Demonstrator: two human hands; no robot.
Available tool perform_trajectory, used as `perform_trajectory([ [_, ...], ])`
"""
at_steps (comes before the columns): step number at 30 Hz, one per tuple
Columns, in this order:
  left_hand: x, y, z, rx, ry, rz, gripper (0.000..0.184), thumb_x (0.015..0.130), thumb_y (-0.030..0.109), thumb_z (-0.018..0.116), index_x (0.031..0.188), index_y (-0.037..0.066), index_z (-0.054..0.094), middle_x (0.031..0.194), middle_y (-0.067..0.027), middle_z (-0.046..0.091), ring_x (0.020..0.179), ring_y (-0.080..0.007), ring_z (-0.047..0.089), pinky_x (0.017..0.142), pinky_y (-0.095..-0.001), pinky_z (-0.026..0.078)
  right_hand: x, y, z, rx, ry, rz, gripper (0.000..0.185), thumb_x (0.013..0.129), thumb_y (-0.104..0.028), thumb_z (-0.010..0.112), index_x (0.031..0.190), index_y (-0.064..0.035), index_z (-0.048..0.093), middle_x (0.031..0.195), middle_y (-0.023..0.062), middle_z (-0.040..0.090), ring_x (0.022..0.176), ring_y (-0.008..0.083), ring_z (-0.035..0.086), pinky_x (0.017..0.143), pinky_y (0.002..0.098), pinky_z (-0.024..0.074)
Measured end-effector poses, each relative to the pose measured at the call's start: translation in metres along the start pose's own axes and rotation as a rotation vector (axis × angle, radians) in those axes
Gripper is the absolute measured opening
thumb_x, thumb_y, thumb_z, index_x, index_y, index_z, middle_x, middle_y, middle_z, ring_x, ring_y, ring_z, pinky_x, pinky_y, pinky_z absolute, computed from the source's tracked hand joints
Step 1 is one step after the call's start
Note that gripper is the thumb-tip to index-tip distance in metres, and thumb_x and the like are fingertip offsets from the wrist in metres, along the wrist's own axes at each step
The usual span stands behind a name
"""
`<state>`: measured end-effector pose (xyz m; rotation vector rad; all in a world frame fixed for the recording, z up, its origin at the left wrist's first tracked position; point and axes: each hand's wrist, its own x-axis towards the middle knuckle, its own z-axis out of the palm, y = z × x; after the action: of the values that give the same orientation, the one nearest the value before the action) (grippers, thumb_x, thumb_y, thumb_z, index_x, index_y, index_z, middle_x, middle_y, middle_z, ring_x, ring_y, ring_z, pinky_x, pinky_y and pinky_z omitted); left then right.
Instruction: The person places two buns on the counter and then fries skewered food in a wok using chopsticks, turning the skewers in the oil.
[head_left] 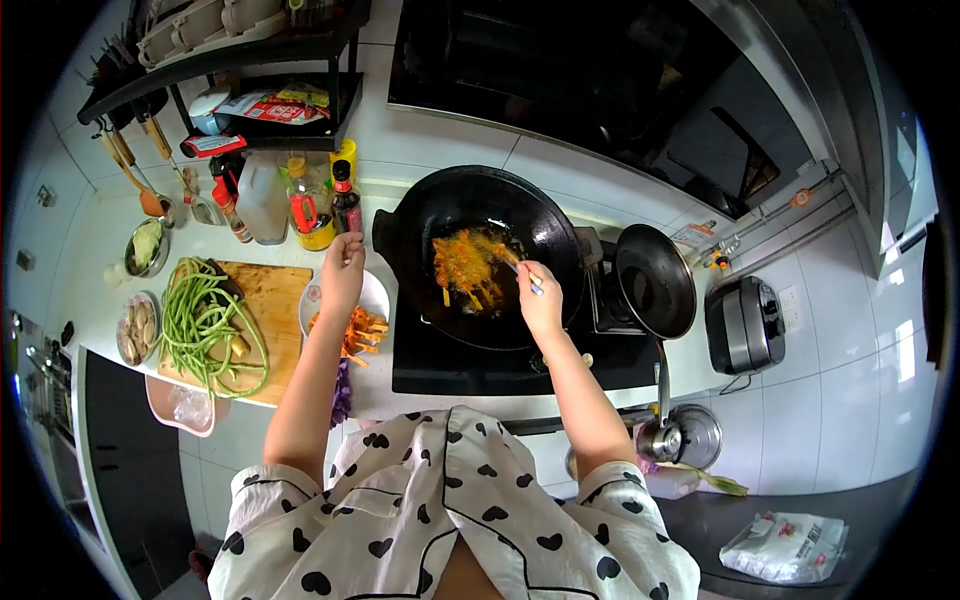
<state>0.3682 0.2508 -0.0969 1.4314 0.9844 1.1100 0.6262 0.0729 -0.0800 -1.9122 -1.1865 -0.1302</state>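
Observation:
My right hand is closed around a slim utensil with a white and blue handle. Its tip reaches into the black wok, where orange-coated strips bubble in oil. My left hand hovers above a white plate, its fingers curled together; whether anything is in them is hidden. More orange strips lie on that plate, partly behind my left forearm. Just beyond my left fingers stands a dark sauce bottle; I cannot tell if they touch it.
Green long beans lie on a wooden cutting board at left. An oil bottle and other bottles line the wall. Right of the wok are a black frying pan and a dark appliance. A range hood hangs behind.

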Motion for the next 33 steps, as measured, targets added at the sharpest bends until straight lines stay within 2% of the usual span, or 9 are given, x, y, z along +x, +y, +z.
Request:
perform_trajectory([
  [3, 0.001, -0.001, -0.002, 0.001, 0.001, 0.001, 0.019, 0.086, 0.002, 0.051, 0.104, 0.0, 0.055, 0.084, -0.0007, 0.053, 0.075, -0.0083, 0.048, 0.071, -0.0205, 0.041, 0.003, -0.001, 0.001, 0.198, 0.004, 0.261, 0.02, 0.09, -0.019, 0.054, 0.088, -0.0008, 0.062, 0.074, 0.0123, 0.063, 0.068, 0.0231, 0.063, 0.063, 0.0312, 0.048],
  [4, 0.001, -0.003, -0.003, -0.001, 0.002, 0.003, 0.019, 0.086, 0.002, 0.051, 0.104, 0.0, 0.055, 0.084, -0.0006, 0.053, 0.075, -0.0083, 0.048, 0.071, -0.0205, 0.041, 0.004, 0.012, 0.008, 0.35, 0.078, 0.315, 0.022, 0.091, -0.019, 0.054, 0.086, 0.0012, 0.061, 0.068, 0.0085, 0.062, 0.062, 0.0159, 0.062, 0.059, 0.0279, 0.047],
  [7, -0.001, 0.006, -0.004, 0.002, 0.017, -0.021, 0.019, 0.086, 0.002, 0.052, 0.104, 0.0, 0.055, 0.084, -0.0005, 0.053, 0.075, -0.0083, 0.047, 0.071, -0.0206, 0.041, 0.009, 0.01, -0.005, 0.544, 0.172, 0.49, 0.025, 0.093, -0.02, 0.051, 0.086, 0.0019, 0.061, 0.072, 0.0039, 0.062, 0.062, 0.0113, 0.061, 0.057, 0.0236, 0.0461],
  [11, 0.001, -0.002, -0.003, 0.008, 0.021, 0.017, 0.018, 0.086, 0.001, 0.052, 0.103, 0.0, 0.055, 0.082, -0.0001, 0.052, 0.075, -0.0081, 0.047, 0.071, -0.0205, 0.041, 0.013, 0.023, -0.028, 0.786, 0.274, 0.624, 0.026, 0.093, -0.023, 0.052, 0.088, 0.0019, 0.059, 0.075, 0.0094, 0.064, 0.061, 0.0156, 0.064, 0.054, 0.0233, 0.0499],
  [13, 0.002, -0.004, -0.002, -0.015, 0.012, 0.005, 0.017, 0.086, 0.001, 0.052, 0.103, 0.0, 0.056, 0.082, 0.0001, 0.052, 0.074, -0.0079, 0.047, 0.07, -0.0204, 0.041, 0.013, 0.026, -0.042, 0.862, 0.265, 0.766, 0.03, 0.094, -0.026, 0.049, 0.094, 0.0022, 0.057, 0.08, 0.0118, 0.065, 0.067, 0.0202, 0.066, 0.06, 0.026, 0.0531],
  [16, 0.002, -0.006, -0.001, -0.017, 0.012, 0.024, 0.017, 0.086, 0.001, 0.052, 0.103, 0.0, 0.055, 0.081, 0.0002, 0.052, 0.073, -0.0077, 0.047, 0.069, -0.0203, 0.041, 0.008, 0.036, -0.055, 1.009, 0.294, 0.807, 0.035, 0.094, -0.028, 0.048, 0.1, 0.0057, 0.054, 0.09, 0.0151, 0.063, 0.077, 0.0254, 0.066, 0.071, 0.0327, 0.0552],
  [20, 0.003, -0.009, 0.0, -0.011, 0.012, 0.032, 0.017, 0.086, 0.002, 0.052, 0.103, -0.001, 0.055, 0.081, 0.0002, 0.052, 0.073, -0.0075, 0.047, 0.068, -0.0203, 0.041, 0.004, 0.048, -0.066, 1.2, 0.312, 0.882, 0.036, 0.094, -0.029, 0.05, 0.103, 0.005, 0.055, 0.093, 0.0137, 0.063, 0.084, 0.0253, 0.065, 0.077, 0.0338, 0.0542],
  [33, 0.001, -0.003, 0.002, 0.007, 0.006, 0.03, 0.018, 0.086, 0.002, 0.052, 0.103, 0.0, 0.055, 0.084, -0.0007, 0.054, 0.075, -0.0076, 0.048, 0.07, -0.0202, 0.041, 0.001, 0.048, -0.073, 1.358, 0.312, 0.907, 0.035, 0.093, -0.029, 0.052, 0.104, 0.0038, 0.056, 0.095, 0.0144, 0.064, 0.083, 0.0237, 0.065, 0.074, 0.0317, 0.0558],
])
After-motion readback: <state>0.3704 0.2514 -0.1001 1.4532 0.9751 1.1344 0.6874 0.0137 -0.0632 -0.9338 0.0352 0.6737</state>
